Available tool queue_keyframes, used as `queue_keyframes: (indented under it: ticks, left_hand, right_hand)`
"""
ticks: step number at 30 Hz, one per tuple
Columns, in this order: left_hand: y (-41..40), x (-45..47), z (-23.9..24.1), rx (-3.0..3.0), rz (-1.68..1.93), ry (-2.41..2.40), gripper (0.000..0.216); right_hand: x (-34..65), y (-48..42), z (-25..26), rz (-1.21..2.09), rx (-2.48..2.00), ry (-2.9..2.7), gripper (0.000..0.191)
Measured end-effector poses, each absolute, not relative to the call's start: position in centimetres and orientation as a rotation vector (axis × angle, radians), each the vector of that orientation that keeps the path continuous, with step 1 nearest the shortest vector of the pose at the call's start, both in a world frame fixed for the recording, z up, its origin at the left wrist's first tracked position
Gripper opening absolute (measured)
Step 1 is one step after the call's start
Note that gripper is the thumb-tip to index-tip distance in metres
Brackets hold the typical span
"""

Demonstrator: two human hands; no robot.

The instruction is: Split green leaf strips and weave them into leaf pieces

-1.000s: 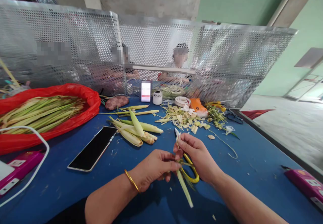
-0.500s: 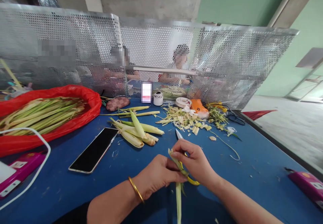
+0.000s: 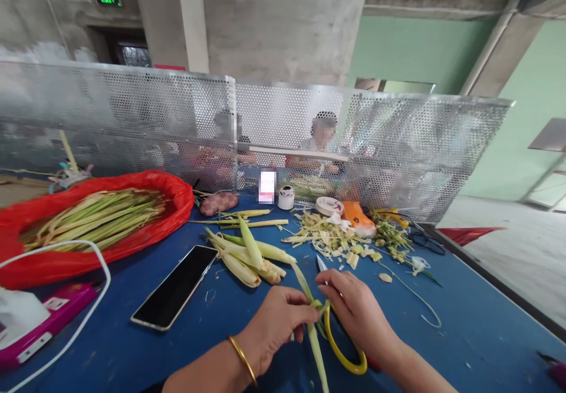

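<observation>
My left hand [image 3: 287, 316] pinches a long pale-green leaf strip [image 3: 315, 346] between thumb and fingers. The strip has a small knot or fold at my fingertips; one end slants up toward the husks, the other hangs toward me. Beside it, my right hand [image 3: 354, 304] is closed around a pair of scissors [image 3: 347, 360] with yellow handle loops. Their metal blades point away from me past my knuckles, and part of them is hidden by the hand. Just beyond my hands lies a bunch of pale leafy husks [image 3: 247, 257].
A red plastic bag [image 3: 145, 245] of long leaves stands left, near a black-screened phone [image 3: 177, 287] and a purple power strip [image 3: 48, 328]. Leaf scraps [image 3: 327, 233], a tape roll [image 3: 329, 205] and an orange packet [image 3: 358, 216] lie ahead. A perforated metal screen [image 3: 287, 110] separates me from people opposite.
My right hand has let go of the strip's upper end and shifted slightly right with the scissors, whose yellow loop shows more. The strip's upper end now extends farther away. The camera view has tilted up.
</observation>
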State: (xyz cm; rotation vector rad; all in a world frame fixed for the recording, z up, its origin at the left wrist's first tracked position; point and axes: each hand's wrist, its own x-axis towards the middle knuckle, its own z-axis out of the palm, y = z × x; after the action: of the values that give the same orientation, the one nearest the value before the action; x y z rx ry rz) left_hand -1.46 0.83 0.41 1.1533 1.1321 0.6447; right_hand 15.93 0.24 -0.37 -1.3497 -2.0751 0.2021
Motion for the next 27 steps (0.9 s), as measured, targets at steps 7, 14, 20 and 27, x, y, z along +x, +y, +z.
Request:
queue_keyframes:
  ticks: [7,14,20,27]
  left_hand:
    - [0.7,-1.5,0.3,1.118,0.719,1.027,0.023]
    - [1.1,-1.5,0.0,0.827,1.001,1.002,0.03]
    - [0.6,-0.9,-0.3,0.767,1.067,0.91,0.035]
    - [0.2,-0.7,-0.8,0.75,0.965,0.915,0.04]
  right_hand:
    - [16.2,0.6,-1.1,0.098,-1.37,-1.945,0.017]
    - [14.4,-3.9,0.4,0.033,-1.108,-1.97,0.013]
    - [10.4,-3.9,-2.9,1.118,-1.368,-1.591,0.031]
    - [9.7,-2.2,-3.6,1.166,-1.209,-1.305,0.049]
